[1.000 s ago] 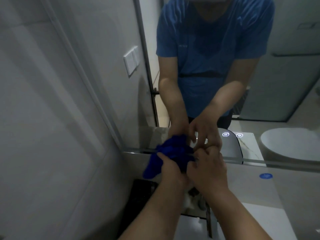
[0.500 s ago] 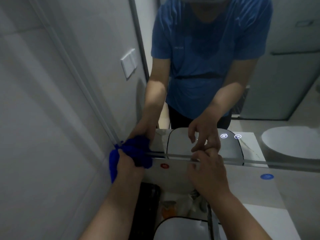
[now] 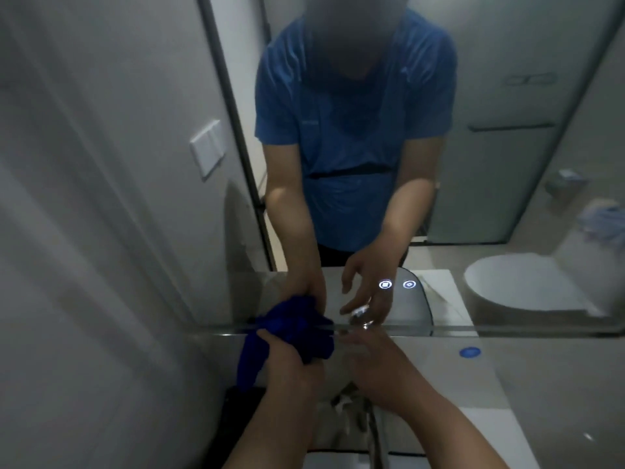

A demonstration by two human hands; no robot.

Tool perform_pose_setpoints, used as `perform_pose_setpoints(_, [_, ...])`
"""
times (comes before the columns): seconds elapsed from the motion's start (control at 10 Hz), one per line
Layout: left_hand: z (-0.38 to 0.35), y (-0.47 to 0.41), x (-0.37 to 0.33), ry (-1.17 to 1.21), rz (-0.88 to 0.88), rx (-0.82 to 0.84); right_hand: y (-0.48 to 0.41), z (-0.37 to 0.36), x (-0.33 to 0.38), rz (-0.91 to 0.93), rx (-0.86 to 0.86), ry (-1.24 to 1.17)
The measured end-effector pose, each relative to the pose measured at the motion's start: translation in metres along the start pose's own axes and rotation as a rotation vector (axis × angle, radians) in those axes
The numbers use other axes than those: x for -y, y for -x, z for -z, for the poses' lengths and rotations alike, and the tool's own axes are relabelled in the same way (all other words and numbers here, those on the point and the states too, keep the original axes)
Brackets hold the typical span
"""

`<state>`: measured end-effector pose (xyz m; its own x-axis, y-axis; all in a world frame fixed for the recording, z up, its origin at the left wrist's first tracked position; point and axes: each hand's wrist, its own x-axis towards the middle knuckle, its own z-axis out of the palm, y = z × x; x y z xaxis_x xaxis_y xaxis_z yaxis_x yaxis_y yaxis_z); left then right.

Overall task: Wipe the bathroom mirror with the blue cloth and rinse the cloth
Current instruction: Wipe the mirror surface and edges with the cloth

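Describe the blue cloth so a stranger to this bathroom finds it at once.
Find the wall mirror and follow its bottom edge leftward. There the left hand grips a crumpled cloth, one end hanging down. It is deep blue and bunched, unlike the flat round sticker farther right.

Fingertips of left hand (image 3: 287, 362) buried in folds of blue cloth (image 3: 297, 328); cloth's hanging tail soft, weave not resolvable. The right hand (image 3: 382, 370) is motion-blurred, fingertips indistinct at lower edge of mirror (image 3: 524, 330); contact with glass cannot be told. Both forearms cut off by bottom edge. Below the hands, metal fitting (image 3: 373, 431) blurred and partly covered. Two lit icons (image 3: 385, 284) too small to read.
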<state>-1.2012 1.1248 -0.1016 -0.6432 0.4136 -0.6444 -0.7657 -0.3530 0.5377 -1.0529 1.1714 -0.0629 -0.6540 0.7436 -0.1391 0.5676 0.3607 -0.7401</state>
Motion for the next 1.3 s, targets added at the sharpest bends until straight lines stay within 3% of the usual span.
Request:
perform_pose_setpoints(0.1, [-0.018, 0.029, 0.047, -0.113, 0.245, 0.174, 0.009, 0.01, -0.008, -0.146, -0.131, -0.125])
perform_pose_setpoints(0.2, [-0.038, 0.082, 0.091, -0.174, 0.396, 0.249, 0.025, 0.027, -0.031, -0.286, -0.255, -0.091])
perform_pose_setpoints(0.3, [-0.052, 0.102, 0.107, -0.247, 0.387, 0.344, 0.038, 0.056, -0.061, -0.382, -0.408, -0.186])
perform_pose_setpoints(0.4, [-0.071, 0.111, 0.124, -0.447, 0.368, 0.352, 0.057, 0.085, -0.1, -0.618, -0.45, -0.36])
perform_pose_setpoints(0.5, [-0.078, 0.112, 0.132, -0.39, 0.397, 0.363, 0.057, 0.087, -0.105, -0.775, -0.182, -0.833])
perform_pose_setpoints(0.6, [-0.075, 0.12, 0.114, -0.457, 0.445, 0.432, 0.061, 0.078, -0.087, -0.662, -0.072, -1.189])
perform_pose_setpoints(0.7, [-0.06, 0.097, 0.092, -0.71, 0.264, 0.403, 0.054, 0.06, -0.06, -0.41, -0.077, -1.343])
perform_pose_setpoints(0.8, [-0.046, 0.08, 0.066, -0.937, 0.105, 0.305, 0.041, 0.049, -0.027, -0.363, -0.115, -1.4])
perform_pose_setpoints(0.9, [-0.022, 0.072, 0.017, -1.156, -0.127, 0.24, 0.022, 0.022, 0.002, -0.415, -0.028, -1.474])
perform_pose_setpoints(1.0, [0.003, 0.056, -0.026, -1.128, -0.275, 0.175, 0.002, -0.005, 0.035, -0.335, -0.009, -1.55])
perform_pose_setpoints(1.2, [0.051, 0.033, -0.085, -1.003, -0.432, 0.04, -0.051, -0.103, 0.093, -0.597, 0.003, -1.672])
perform_pose_setpoints(1.3, [0.065, 0.028, -0.097, -0.996, -0.461, 0.027, -0.09, -0.146, 0.075, -0.654, 0.028, -1.83])
